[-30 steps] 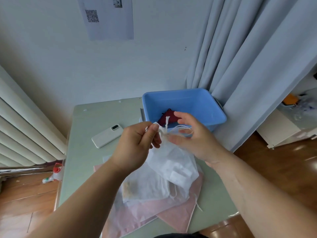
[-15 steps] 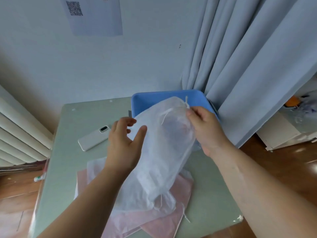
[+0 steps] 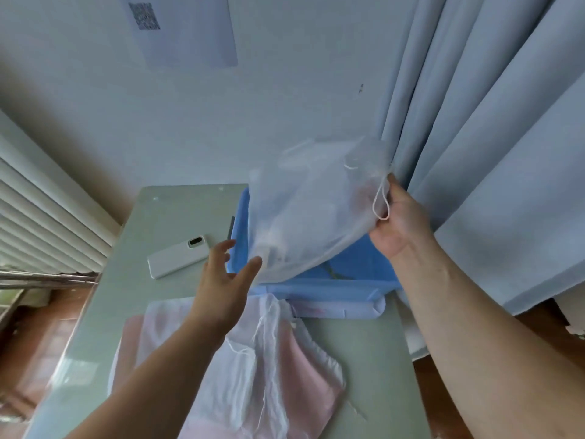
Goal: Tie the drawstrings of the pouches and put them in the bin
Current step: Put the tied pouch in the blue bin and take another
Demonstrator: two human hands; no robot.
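Observation:
A sheer white drawstring pouch hangs over the blue bin at the table's far right. My right hand grips its gathered neck, and a loop of white cord dangles over the fingers. My left hand is spread open just left of the pouch's lower end, its thumb close to the mesh. More pouches lie in a flat pile on the near part of the table, white mesh over pink ones. The pouch hides most of the bin's inside.
A white phone lies on the pale green table left of the bin. Grey curtains hang right behind the bin. A radiator runs along the left. Wood floor shows on both sides.
My right hand has lifted the white pouch up and to the right, over the bin. My left hand let go of the drawstring and now is open below it.

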